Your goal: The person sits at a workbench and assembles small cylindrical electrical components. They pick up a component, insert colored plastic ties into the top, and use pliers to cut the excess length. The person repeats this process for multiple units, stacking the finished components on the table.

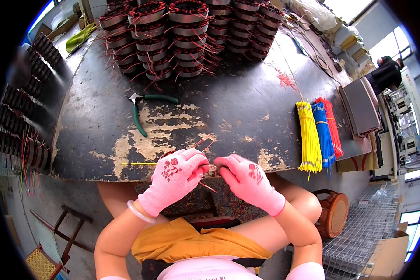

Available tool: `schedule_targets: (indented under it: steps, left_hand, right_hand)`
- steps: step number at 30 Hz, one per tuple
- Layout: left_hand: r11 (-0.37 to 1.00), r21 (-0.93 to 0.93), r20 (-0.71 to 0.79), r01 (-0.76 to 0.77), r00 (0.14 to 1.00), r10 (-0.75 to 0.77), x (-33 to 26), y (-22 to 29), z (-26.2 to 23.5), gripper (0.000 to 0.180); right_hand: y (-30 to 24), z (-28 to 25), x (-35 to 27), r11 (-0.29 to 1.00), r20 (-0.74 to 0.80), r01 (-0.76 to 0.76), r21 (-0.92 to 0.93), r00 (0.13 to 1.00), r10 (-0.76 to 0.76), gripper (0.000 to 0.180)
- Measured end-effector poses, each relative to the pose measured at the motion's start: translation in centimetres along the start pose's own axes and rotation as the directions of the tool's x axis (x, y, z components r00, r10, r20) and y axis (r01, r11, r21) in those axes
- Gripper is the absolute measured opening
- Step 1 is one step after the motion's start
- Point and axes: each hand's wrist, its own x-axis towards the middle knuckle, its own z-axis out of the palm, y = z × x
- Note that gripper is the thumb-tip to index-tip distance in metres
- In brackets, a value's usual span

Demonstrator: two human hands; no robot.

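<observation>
Both pink-gloved hands were pinched shut at lower centre: left hand [176,179] and right hand [247,179] gripped a wound stator [209,169] with red leads. A yellow wire [139,164] was poking out left; green pliers [144,109] were left above.
</observation>
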Motion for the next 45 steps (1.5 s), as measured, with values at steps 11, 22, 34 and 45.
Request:
schedule_targets:
  steps: [11, 22, 34, 45]
  left_hand:
    - [0.999, -0.003, -0.002, -0.035, 0.999, 0.035, 0.1, -0.1, 0.0, 0.012]
    - [1.000, -0.009, 0.048, -0.008, 0.999, 0.008, 0.3, 0.1, -0.2, 0.014]
    - [0.999, -0.016, 0.022, -0.029, 0.999, 0.029, 0.1, 0.0, -0.1, 0.012]
    - [1.000, -0.017, 0.025, -0.010, 1.000, 0.010, 0.1, 0.1, 0.0, 0.012]
  right_hand:
    - [0.2, 0.6, -0.2, 0.991, -0.134, 0.010, -0.131, 0.991, -0.027, 0.019]
    - [0.4, 1.3, -0.5, 0.500, 0.392, -0.548, 0.671, 0.834, 0.388, 0.028]
    - [1.0, 0.1, 1.1, 0.831, 0.017, 0.415, -0.370, 0.897, -0.441, 0.017]
    - [0.3, 0.4, -0.4, 0.869, -0.293, 0.239, -0.434, 0.875, -0.387, 0.031]
